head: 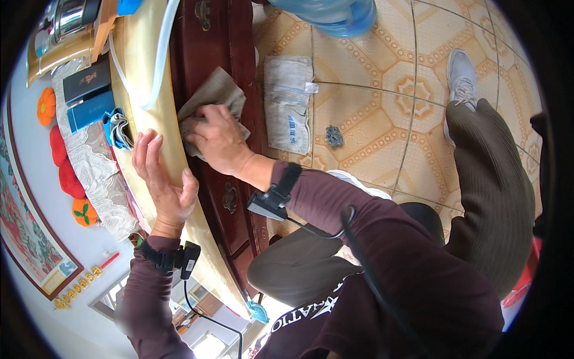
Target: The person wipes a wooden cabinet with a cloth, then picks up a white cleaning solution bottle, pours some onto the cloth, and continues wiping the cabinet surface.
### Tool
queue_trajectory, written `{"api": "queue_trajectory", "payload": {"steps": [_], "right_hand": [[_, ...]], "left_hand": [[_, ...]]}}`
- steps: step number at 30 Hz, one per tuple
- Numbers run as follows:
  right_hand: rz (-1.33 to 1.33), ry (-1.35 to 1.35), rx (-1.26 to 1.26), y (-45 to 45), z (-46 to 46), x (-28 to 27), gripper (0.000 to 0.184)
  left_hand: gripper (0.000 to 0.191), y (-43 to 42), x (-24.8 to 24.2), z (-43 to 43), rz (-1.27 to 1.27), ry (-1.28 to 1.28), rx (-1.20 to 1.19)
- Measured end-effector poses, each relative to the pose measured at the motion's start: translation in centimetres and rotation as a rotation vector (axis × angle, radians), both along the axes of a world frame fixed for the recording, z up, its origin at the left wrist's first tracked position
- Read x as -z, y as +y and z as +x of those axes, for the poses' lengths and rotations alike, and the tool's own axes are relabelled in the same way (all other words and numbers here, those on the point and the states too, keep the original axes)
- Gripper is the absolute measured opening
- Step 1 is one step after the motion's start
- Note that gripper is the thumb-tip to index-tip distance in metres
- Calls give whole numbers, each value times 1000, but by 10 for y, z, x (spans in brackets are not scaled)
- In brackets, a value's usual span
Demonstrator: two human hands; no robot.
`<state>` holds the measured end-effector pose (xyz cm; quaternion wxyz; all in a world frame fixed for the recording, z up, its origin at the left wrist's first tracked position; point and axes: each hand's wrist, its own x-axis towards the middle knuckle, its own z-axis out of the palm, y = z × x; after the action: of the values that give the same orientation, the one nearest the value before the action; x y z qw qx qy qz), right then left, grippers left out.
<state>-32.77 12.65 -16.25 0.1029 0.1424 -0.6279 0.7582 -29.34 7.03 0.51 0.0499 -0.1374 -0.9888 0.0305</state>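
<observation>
My right hand [220, 140] presses a crumpled grey-brown cloth [219, 89] against the dark red wooden front of a cabinet [193, 49]. The fingers are bent over the cloth and partly sunk in its folds. My left hand [166, 179] rests at the edge of the pale yellow cabinet top [148, 49], its fingers spread and nothing in them. A metal drawer pull [229, 197] shows below my right hand, and another [202, 14] is at the top of the view.
A folded towel [287, 105] and a grey scouring pad [334, 135] lie on the tiled floor [372, 107]. A blue water bottle [336, 15] stands beyond. Boxes [87, 83], a white hose [159, 58] and a lace cloth [92, 166] are on the cabinet top.
</observation>
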Motion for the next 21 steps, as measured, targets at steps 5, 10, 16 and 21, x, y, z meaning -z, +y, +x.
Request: {"api": "queue_trajectory", "payload": {"steps": [5,10,16,21], "right_hand": [[95,-475,-56,15,-2,24,16],[-254,-257,126,12,-37,11,29],[98,172,189,-1,-69,-17,29],[4,326,-60,4,-39,0,32]], "left_hand": [[65,2,0,-1,12,2,18],[64,0,0,-1,9,9,25],[66,-2,1,1,26,-12,3],[64,1,0,1,48,-57,-5]]}}
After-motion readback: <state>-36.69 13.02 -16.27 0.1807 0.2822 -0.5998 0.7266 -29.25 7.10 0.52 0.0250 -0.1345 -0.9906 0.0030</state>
